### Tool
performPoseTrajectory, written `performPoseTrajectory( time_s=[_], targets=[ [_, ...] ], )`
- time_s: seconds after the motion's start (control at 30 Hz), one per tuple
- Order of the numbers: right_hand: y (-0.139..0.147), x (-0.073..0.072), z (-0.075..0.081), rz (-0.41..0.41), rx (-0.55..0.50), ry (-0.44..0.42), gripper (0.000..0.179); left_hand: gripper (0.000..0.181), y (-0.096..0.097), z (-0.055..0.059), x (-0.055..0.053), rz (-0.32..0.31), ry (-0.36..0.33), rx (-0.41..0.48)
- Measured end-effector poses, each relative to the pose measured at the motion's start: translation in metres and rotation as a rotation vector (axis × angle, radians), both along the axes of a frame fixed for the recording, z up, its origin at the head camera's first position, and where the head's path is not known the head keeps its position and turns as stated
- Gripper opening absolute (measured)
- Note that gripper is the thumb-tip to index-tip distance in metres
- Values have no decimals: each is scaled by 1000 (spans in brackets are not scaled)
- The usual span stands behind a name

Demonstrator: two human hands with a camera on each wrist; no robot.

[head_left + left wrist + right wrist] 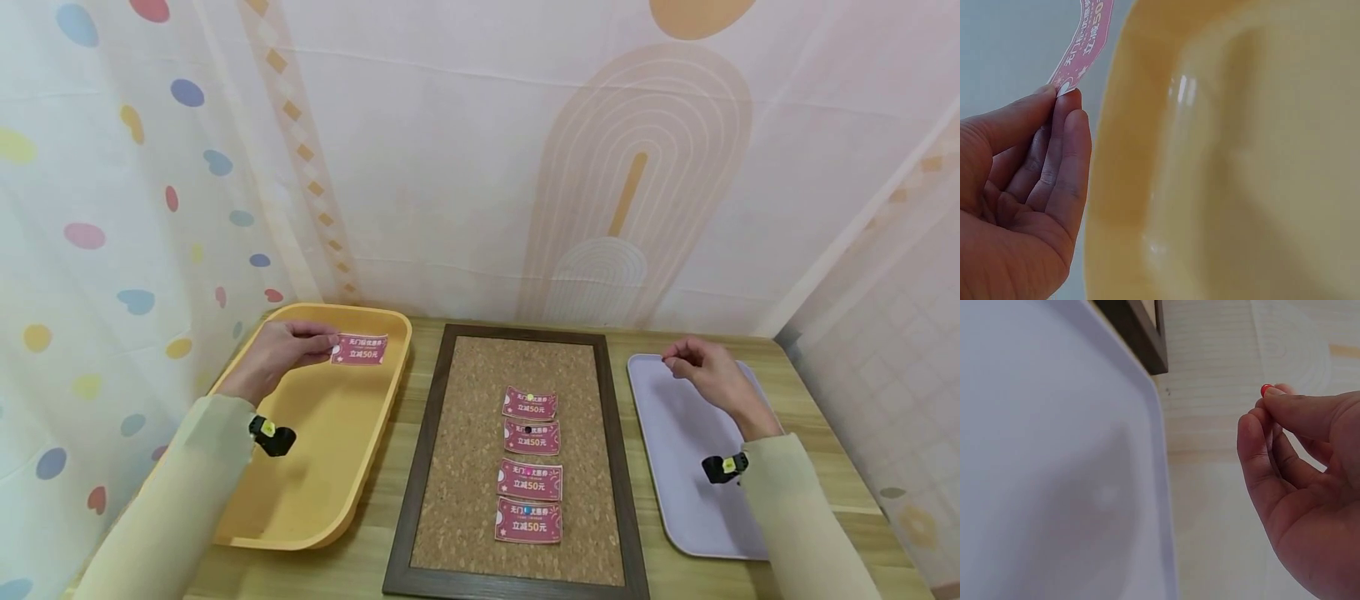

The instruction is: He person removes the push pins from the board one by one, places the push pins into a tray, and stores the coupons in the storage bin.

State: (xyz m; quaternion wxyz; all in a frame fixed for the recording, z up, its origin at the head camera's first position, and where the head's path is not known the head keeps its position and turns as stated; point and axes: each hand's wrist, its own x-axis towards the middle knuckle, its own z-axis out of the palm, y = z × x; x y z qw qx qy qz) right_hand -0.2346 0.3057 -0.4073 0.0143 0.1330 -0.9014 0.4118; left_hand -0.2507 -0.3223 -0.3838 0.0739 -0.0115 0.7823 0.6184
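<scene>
My left hand [279, 354] pinches the left end of a pink printed coupon [360, 351] between thumb and fingers, above the far part of the yellow tray [300, 475]. In the left wrist view that coupon curves away from the fingertips. Over the far end of the lilac tray [693, 492], my right hand [708, 375] pinches a small red pushpin [1266, 389]; only its round head shows, the rest hidden by the fingers. Between the trays lies a framed cork board [461, 467], where several matching coupons [528, 521] form a column, each with a coloured pin at its upper middle.
The wooden table [408, 375] holds the tray, board and tray side by side. A patterned curtain [450, 167] hangs right behind the table's far edge and along the left side. The dark board frame [420, 500] stands between the two hands.
</scene>
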Motion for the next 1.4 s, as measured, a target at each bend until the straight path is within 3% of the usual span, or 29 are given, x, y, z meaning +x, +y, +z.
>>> performPoseTrajectory(
  time_s=[0.23, 0.4, 0.63, 0.93, 1.4],
  targets=[
    [4, -6, -8, -11, 0, -47, 14, 22, -7, -10, -9, -10, -49, 39],
    [8, -9, -13, -2, -18, -82, 13, 21, -13, -18, -13, -18, -74, 22],
    [16, -13, -23, -27, -4, -148, 14, 35, -16, -27, -17, -6, -117, -9],
    [20, -18, -40, 14, -12, -133, 9, 35, -14, -38, -23, -5, -129, -44],
    [16, -21, -42, 11, 39, -166, 9, 37, -10, -52, -25, -18, -137, -185]
  ],
)
